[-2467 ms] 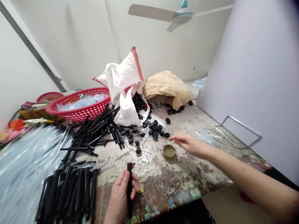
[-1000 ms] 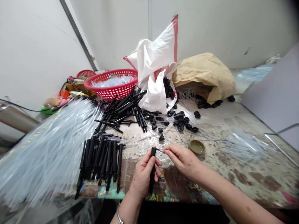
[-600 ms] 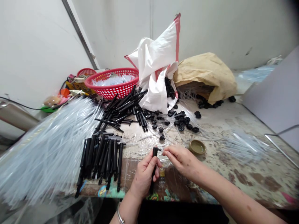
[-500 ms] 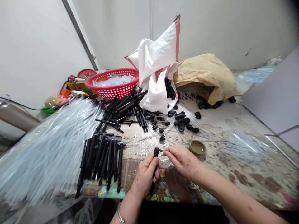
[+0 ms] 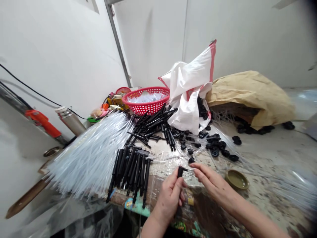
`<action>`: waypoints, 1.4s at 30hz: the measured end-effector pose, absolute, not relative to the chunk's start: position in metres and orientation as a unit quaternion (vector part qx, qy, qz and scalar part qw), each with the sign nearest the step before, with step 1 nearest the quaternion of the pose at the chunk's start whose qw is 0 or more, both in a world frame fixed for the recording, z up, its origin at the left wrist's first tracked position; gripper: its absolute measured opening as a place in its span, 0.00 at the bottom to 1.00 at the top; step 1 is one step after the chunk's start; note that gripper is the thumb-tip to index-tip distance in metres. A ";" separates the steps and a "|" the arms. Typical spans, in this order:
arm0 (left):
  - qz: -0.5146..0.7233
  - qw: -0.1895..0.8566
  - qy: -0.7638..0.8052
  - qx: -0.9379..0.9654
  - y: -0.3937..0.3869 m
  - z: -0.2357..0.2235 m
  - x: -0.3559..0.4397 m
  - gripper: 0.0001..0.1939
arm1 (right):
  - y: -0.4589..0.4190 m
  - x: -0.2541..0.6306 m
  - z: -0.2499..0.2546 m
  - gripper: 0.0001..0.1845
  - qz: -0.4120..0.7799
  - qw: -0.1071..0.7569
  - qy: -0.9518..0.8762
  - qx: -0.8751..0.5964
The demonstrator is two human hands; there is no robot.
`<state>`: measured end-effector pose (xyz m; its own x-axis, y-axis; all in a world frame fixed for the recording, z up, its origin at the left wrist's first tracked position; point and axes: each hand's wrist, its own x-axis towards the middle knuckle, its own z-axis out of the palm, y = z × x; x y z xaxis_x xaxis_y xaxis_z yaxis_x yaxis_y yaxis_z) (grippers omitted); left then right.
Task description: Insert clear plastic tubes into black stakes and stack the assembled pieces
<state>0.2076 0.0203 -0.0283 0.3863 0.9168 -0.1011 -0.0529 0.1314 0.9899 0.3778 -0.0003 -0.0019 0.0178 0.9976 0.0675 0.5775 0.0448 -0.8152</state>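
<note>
My left hand (image 5: 171, 193) is wrapped round a black plastic tube (image 5: 181, 171), held upright above the table's front edge. A short black side spout sticks out to the right from the tube's top; its lower part is hidden by my fingers. My right hand (image 5: 210, 183) is pinched just right of the spout, on what looks like a thin clear tube (image 5: 191, 170) at the spout's tip. Left of my hands, several black tubes (image 5: 133, 170) lie side by side at the table edge. A small olive bowl (image 5: 237, 180) stands beside my right wrist.
A large bundle of clear thin tubes (image 5: 94, 152) covers the left side. Behind are a heap of black tubes (image 5: 153, 122), a red basket (image 5: 146, 107), a white sack (image 5: 190, 79), black caps (image 5: 218, 143) and a brown paper bag (image 5: 252, 96). More clear tubes (image 5: 289, 188) lie at the right.
The view has swung left, so everything sits further right in it. My right fingertips are slightly further from the spout, with a clear piece showing between. My left hand still grips the black tube.
</note>
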 end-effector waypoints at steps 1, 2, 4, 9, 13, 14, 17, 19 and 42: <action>0.408 0.595 0.424 0.548 0.024 -0.023 0.200 0.26 | 0.000 0.379 -0.001 0.20 0.301 0.355 -0.623 -0.629; 0.433 0.545 0.448 0.561 0.030 -0.017 0.190 0.26 | 0.001 0.381 -0.001 0.21 0.301 0.357 -0.618 -0.632; 0.479 0.424 0.503 0.581 0.045 -0.006 0.165 0.26 | 0.009 0.384 -0.002 0.20 0.291 0.353 -0.634 -0.624; 0.423 0.084 0.605 0.669 0.094 0.000 0.107 0.22 | 0.051 0.384 -0.005 0.15 0.137 0.260 -0.718 -0.630; 0.335 -0.057 0.629 0.700 0.120 -0.013 0.092 0.21 | 0.096 0.366 -0.001 0.15 0.062 0.142 -0.711 -0.685; 0.316 -0.080 0.639 0.697 0.123 -0.017 0.093 0.22 | 0.106 0.360 0.000 0.15 0.057 0.133 -0.709 -0.690; 0.283 -0.121 0.661 0.685 0.128 -0.024 0.098 0.24 | 0.134 0.340 -0.003 0.15 0.040 0.110 -0.704 -0.700; 0.290 -0.133 0.661 0.679 0.127 -0.024 0.100 0.25 | 0.149 0.330 -0.008 0.16 0.030 0.095 -0.698 -0.710; 0.474 0.680 0.403 0.387 0.048 -0.013 0.230 0.14 | -0.021 0.378 0.023 0.15 0.336 0.317 -0.636 -0.619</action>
<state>0.2305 0.0484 -0.0132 0.2259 0.9573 -0.1804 -0.3332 0.2499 0.9091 0.3777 -0.0205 0.0230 -0.0339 0.9994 -0.0122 0.5739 0.0095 -0.8189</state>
